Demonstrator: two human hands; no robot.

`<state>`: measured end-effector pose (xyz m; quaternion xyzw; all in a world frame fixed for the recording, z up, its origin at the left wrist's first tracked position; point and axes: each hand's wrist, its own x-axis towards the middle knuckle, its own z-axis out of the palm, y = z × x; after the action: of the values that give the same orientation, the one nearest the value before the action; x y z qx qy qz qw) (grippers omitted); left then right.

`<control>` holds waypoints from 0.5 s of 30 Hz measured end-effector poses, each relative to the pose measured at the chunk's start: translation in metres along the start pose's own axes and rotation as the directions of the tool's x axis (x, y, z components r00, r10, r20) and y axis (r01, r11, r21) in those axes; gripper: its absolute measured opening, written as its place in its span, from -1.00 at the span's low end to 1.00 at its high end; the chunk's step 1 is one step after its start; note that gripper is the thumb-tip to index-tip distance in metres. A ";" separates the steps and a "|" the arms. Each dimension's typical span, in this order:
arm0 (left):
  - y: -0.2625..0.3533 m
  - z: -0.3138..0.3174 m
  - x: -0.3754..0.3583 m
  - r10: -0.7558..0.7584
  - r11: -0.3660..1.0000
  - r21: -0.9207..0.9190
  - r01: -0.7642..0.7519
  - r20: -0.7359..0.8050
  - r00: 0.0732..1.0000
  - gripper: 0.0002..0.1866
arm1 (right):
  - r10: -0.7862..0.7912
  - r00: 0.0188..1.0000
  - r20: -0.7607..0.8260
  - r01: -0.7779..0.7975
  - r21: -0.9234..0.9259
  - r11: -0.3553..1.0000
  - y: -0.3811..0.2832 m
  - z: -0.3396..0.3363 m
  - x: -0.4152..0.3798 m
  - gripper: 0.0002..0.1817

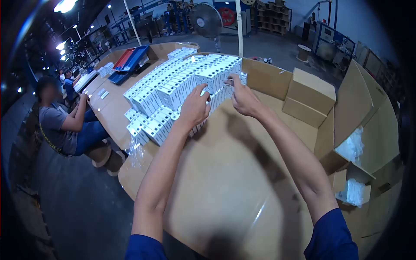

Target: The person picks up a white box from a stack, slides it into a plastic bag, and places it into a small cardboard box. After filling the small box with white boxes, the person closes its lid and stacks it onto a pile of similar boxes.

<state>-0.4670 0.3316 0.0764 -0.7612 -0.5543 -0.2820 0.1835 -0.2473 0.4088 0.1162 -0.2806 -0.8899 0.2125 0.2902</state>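
Observation:
Many small white boxes [171, 91] with dark square marks stand in tight rows, stacked in layers on the brown table. My left hand [194, 106] is over the front right part of the stack, its fingers curved and apart. To its right, my right hand [244, 97] is at the stack's right end, with bent fingers spaced apart. The hands face each other with white boxes visible between them. I see no box lifted in either hand; contact with the boxes is unclear.
Cardboard boxes [310, 93] and clear plastic bags [352, 145] are at the right. Red and blue trays [130, 60] lie at the back left. A seated person [65, 117] is at the left table edge. A fan [206, 21] stands behind. Crumpled plastic [137, 155] lies near the front left edge.

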 end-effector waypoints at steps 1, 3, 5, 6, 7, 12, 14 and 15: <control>-0.010 0.002 0.006 0.009 1.000 0.020 -0.009 0.020 1.000 -0.72 | -0.020 1.000 -0.014 0.020 -0.035 0.999 0.005 0.006 0.015 -0.37; -0.025 0.008 0.020 0.011 1.000 0.028 -0.012 0.021 1.000 -0.82 | -0.057 0.998 -0.038 0.053 -0.102 0.993 0.013 0.019 0.041 -0.35; -0.036 0.013 0.030 0.033 0.998 0.044 -0.034 0.010 0.999 -0.81 | -0.038 0.998 -0.057 0.032 -0.109 0.994 0.019 0.026 0.059 -0.37; -0.039 0.015 0.034 0.045 0.996 0.070 -0.046 0.007 0.999 -0.81 | -0.024 0.998 -0.054 0.018 -0.124 0.992 0.021 0.028 0.066 -0.39; -0.041 0.017 0.036 0.065 0.996 0.061 -0.065 0.005 0.998 -0.80 | -0.011 0.999 -0.049 0.004 -0.140 0.990 0.023 0.030 0.072 -0.41; -0.049 0.019 0.036 0.103 0.995 0.009 -0.103 -0.027 0.994 -0.70 | 0.087 0.996 0.004 -0.083 -0.246 0.966 0.016 0.034 0.080 -0.40; -0.055 0.021 0.039 0.078 0.995 -0.064 -0.080 -0.034 0.996 -0.58 | 0.099 0.995 0.016 -0.090 -0.284 0.955 0.008 0.027 0.078 -0.43; -0.054 0.019 0.040 0.081 0.994 -0.064 -0.084 -0.048 0.996 -0.58 | 0.100 0.995 0.017 -0.091 -0.295 0.951 0.008 0.027 0.080 -0.43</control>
<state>-0.5044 0.3894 0.0853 -0.7826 -0.5083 -0.3096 0.1824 -0.3151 0.4585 0.1237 -0.3599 -0.9014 0.0963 0.2205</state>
